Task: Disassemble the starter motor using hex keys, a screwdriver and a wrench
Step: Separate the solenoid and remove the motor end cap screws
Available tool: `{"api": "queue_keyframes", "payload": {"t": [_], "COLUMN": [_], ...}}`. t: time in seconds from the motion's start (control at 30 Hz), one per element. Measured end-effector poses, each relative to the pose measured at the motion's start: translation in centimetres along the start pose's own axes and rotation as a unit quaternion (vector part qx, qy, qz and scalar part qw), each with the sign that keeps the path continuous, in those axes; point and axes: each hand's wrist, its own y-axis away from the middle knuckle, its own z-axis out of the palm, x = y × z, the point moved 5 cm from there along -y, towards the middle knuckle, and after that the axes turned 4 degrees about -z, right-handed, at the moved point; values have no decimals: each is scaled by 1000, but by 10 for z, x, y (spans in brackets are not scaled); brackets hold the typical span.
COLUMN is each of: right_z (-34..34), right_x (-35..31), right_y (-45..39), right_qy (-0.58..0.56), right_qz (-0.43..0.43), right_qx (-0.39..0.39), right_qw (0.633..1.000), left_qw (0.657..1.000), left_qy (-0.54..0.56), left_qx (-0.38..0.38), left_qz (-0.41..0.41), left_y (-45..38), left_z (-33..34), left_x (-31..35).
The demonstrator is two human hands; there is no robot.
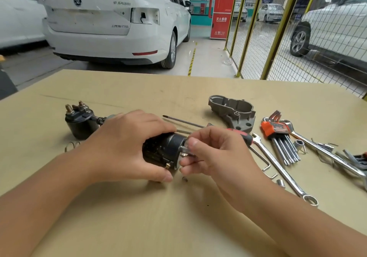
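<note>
The black starter motor body (161,151) lies on its side at the middle of the table. My left hand (127,145) wraps over its left part and holds it down. My right hand (214,155) pinches a small silver piece (183,149) at the motor's right end; what the piece is I cannot tell. The black solenoid (80,120) with brass terminals stands to the left. The grey aluminium housing (232,110) lies behind on the right. A red-handled screwdriver (184,121) lies behind my right hand, its handle mostly hidden.
To the right lie an orange-holdered hex key set (278,137), two chrome wrenches (278,167), a loose hex key (264,162) and small sockets (298,143). A spring (72,145) lies at left, a tiny screw (185,179) near the motor. Beyond the table's far edge are white cars and yellow fencing.
</note>
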Motion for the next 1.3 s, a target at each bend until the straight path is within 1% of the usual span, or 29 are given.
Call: {"api": "queue_keyframes", "payload": {"t": [0.07,0.2,0.27,0.37,0.43,0.57,0.7,0.8,0.83,0.87,0.93,1.0,1.03,1.07,1.1,1.13,1.2,1.23,1.27,1.3], "right_z": [-2,-5,-5,-6,-7,-8,-17,-23,-23,-21,-15,-11,-8,-6,-4,-5,-11,-13,-14,-14], "right_x": [-1,-8,-9,-9,-10,-12,-16,-23,-25,-27,-28,-29,-29,-29,-29,-31,-39,-43,-46,-46], "right_y": [0,3,5,7,8,9,8,4,3,2,4,4,4,4,5,5,5,6,6,6], "right_qy": [22,136,138,86,77,131,151,221,272,338,463,562,595,609,605,590,530,503,488,495], "right_qz": [-18,-77,-84,-67,-63,-90,-101,-101,-105,-112,-126,-140,-151,-163,-175,-185,-212,-230,-242,-242], "right_qx": [8,34,41,48,56,72,77,42,16,-21,-92,-137,-155,-166,-168,-158,-106,-82,-69,-72], "right_qw": [1000,987,986,993,993,985,980,969,956,934,873,803,774,758,758,770,814,829,836,831], "left_qw": [1000,1000,1000,1000,1000,1000,1000,999,999,999,999,999,999,999,999,999,999,999,999,999], "left_qy": [9,17,19,23,23,23,22,28,29,29,27,26,25,24,24,26,31,32,33,32], "left_qx": [3,3,2,-3,-4,-7,-10,-18,-19,-20,-18,-19,-20,-22,-23,-25,-26,-26,-27,-27], "left_qz": [4,6,6,1,-1,-4,-4,-5,-5,-6,-6,-7,-7,-8,-8,-8,-9,-10,-10,-10], "left_y": [0,-1,0,1,1,1,1,1,1,1,1,0,0,0,0,0,0,0,0,0], "left_z": [0,1,1,1,0,0,0,0,0,0,0,1,1,1,1,1,0,0,0,0], "left_x": [0,-1,-1,-1,-1,-1,-2,-2,-2,-2,-2,-2,-2,-2,-2,-2,-2,-2,-2,-2]}}
